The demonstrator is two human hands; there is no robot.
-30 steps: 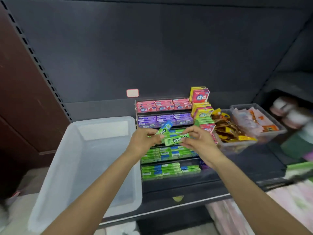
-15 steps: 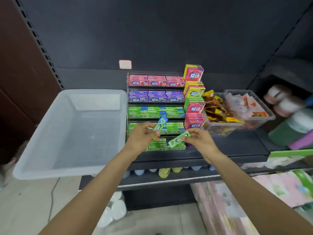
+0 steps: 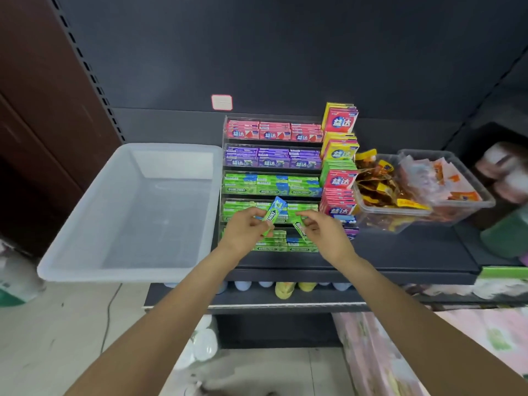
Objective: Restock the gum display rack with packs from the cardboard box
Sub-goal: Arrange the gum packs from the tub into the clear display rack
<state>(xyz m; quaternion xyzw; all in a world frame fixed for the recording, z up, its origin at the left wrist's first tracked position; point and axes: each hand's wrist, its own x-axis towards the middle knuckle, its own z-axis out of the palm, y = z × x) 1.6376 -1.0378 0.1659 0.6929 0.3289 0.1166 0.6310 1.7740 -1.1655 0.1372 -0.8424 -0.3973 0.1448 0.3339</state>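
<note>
Hands are hovering near rack (image 3: 273, 178), front centre: left hand (image 3: 248, 230) is pinching Doublemint pack (image 3: 273, 214), right hand (image 3: 322, 232) pinching 2nd pack (image 3: 299, 227). Am advising: lay each flat, label fwd, into low green tier.

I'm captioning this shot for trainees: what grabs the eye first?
The tiered gum rack at centre, banded pink, purple and green. In front of it the left hand and right hand each pinch a green gum pack. To its left sits a large translucent tub.
</note>
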